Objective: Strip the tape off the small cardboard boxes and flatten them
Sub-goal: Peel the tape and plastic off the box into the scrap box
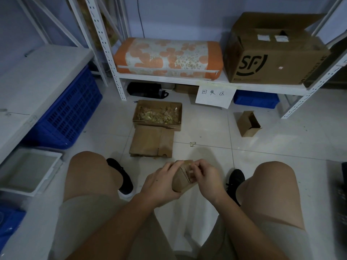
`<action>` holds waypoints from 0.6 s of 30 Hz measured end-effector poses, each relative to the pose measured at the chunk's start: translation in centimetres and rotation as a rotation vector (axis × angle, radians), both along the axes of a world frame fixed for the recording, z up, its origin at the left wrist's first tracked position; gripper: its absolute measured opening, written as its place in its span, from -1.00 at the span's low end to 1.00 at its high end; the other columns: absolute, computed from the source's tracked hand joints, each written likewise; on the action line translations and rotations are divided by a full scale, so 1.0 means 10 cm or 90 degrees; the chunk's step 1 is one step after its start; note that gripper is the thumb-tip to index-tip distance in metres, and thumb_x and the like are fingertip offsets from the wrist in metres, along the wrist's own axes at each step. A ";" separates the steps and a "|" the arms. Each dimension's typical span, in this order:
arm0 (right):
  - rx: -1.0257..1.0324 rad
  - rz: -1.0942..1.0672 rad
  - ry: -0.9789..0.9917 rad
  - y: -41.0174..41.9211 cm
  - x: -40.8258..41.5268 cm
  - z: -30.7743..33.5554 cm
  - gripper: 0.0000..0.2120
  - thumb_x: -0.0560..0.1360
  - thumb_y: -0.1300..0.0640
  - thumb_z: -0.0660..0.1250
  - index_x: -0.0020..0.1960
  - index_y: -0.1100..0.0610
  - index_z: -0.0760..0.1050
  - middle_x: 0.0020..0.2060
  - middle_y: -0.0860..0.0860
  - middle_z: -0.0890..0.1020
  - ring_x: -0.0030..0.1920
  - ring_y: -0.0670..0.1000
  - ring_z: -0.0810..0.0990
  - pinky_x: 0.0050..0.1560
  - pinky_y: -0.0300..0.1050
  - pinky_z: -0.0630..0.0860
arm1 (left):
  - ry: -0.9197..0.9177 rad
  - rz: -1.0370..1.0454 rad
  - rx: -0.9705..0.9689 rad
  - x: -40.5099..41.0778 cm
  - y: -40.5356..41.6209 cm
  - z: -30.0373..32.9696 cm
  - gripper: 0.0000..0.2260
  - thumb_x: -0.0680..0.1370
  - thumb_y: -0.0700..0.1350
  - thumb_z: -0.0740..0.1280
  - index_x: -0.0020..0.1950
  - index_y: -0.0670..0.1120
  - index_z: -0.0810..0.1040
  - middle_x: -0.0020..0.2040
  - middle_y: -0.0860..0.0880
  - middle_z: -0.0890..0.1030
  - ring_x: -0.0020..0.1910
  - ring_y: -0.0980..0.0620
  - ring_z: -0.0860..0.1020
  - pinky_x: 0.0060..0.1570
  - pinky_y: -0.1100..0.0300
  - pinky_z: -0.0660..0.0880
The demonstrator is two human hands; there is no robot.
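Between your knees at six o'clock, your left hand [161,182] cradles the small cardboard box [183,180], light and easily crushed, while your right hand [205,178] seems to pinch tape at its top edge; grip the stiffer corners.

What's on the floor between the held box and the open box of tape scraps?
Head view: a stack of flattened cardboard lies between the held box and the scrap box, touching the scrap box's near side.

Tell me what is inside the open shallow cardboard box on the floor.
The shallow cardboard box holds a heap of crumpled yellowish tape strips. The heap covers its bottom, hiding anything beneath.
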State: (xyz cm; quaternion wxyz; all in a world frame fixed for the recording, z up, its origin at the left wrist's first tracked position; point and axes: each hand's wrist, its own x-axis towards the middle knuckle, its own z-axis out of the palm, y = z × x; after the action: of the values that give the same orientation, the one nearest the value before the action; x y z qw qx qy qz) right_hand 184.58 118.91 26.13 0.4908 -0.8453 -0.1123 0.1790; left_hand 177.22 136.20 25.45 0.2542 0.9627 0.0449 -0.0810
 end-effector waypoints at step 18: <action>0.103 -0.109 0.017 0.16 -0.08 0.15 -0.81 0.68 0.15 0.24 -0.05 0.17 0.55 -0.22 0.04 0.68 -0.24 0.01 0.72 -0.23 0.00 0.70 | -0.034 0.006 0.023 -0.01 0.14 0.06 -0.09 0.41 0.09 0.53 0.60 0.28 0.02 0.50 0.15 0.26 0.35 -0.03 0.45 0.20 -0.01 0.51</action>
State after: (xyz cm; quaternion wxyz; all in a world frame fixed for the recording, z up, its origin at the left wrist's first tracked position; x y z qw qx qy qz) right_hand 183.81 120.51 27.66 0.5725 -0.8068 -0.0468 0.1381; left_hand 177.13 137.59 26.02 0.2383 0.9687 0.0438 -0.0531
